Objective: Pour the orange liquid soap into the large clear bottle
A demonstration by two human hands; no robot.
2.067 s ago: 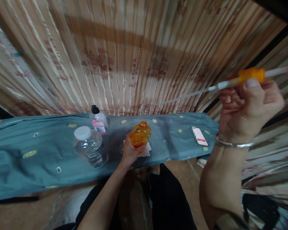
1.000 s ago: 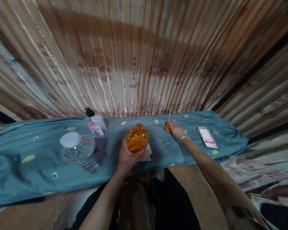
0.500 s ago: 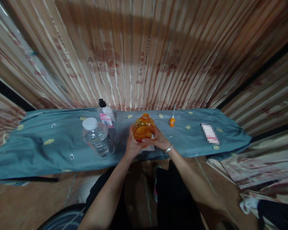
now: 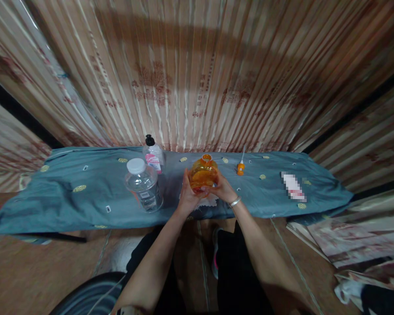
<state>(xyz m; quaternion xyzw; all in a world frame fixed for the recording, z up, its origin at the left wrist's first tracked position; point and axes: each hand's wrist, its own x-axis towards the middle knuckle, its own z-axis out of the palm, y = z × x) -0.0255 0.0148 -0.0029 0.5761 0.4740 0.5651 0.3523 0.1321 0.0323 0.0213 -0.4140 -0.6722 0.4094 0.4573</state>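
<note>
Both hands, left hand [image 4: 189,195] and right hand [image 4: 220,189], wrap their fingers around the open-necked translucent orange plastic bottle [image 4: 202,173], steadying it upright on the blue-cloth desk [image 4: 68,205], its orange-collared dip tube [image 4: 240,166] lying at two o'clock.

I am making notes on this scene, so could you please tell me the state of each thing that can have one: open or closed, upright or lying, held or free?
Orange bottle: upright, no cap, neck open, held by left hand and right hand.
Clear jar: upright, white lid on, free.
Small bottle: upright, black cap on, free.
Pump piece: lying on the blue cloth, free.
White cloth: flat under the orange bottle.
</note>
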